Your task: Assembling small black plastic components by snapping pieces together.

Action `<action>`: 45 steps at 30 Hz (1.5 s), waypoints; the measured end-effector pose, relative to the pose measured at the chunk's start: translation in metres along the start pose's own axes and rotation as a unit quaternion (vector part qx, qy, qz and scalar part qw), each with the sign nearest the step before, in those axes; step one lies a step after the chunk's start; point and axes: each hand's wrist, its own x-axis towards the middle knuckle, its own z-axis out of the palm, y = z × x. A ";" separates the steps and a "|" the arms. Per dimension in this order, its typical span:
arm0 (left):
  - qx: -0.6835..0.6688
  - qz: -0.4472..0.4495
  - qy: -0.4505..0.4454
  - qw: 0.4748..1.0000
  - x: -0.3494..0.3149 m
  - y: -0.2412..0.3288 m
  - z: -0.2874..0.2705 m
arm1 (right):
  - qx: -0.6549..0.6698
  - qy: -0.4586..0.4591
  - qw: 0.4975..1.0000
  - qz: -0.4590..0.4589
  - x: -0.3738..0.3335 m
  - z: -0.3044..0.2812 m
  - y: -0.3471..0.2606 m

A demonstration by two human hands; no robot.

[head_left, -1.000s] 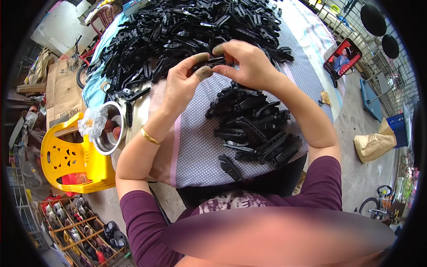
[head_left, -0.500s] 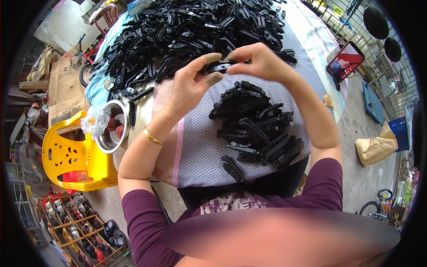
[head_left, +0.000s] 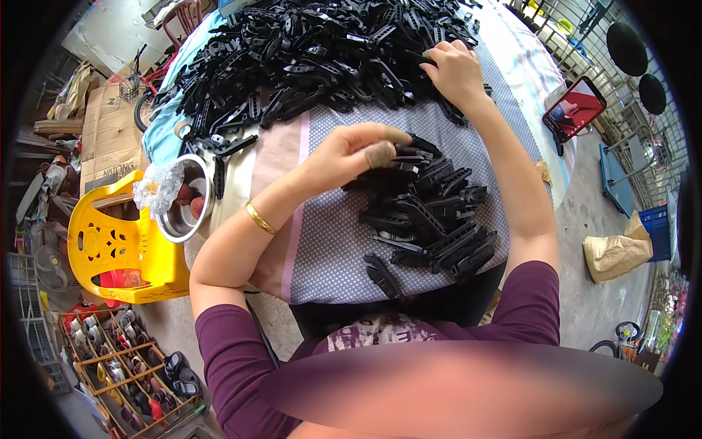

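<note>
Black slotted plastic parts form a large heap [head_left: 307, 55] on the far part of the table. Closer to me lies a smaller pile [head_left: 431, 212] of similar black parts. My left hand [head_left: 347, 157], with tan coverings on its thumb and index fingertips, is over the upper left of the small pile. Its thumb and index finger close about one black plastic part [head_left: 424, 145], partly hidden by the fingers. At the right edge of the large heap is my right hand [head_left: 459, 72]. Its thumb and bent fingers are apart, touching or just over the parts, with nothing visibly held.
A dotted grey cloth [head_left: 329, 249] covers the table. On the left, a metal bowl [head_left: 207, 212] with reddish round things and a clear plastic bag [head_left: 157, 189] stands by a yellow chair [head_left: 110, 249]. A phone [head_left: 574, 110] is propped at the right edge.
Both hands held a black part together above the cloth. They have separated: my left came down toward the small pile, while my right went up and right to the large heap.
</note>
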 end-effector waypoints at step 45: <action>-0.091 0.043 0.270 0.957 0.031 -0.019 -0.018 | 0.418 -0.007 0.908 -0.024 -0.014 -0.056 -0.082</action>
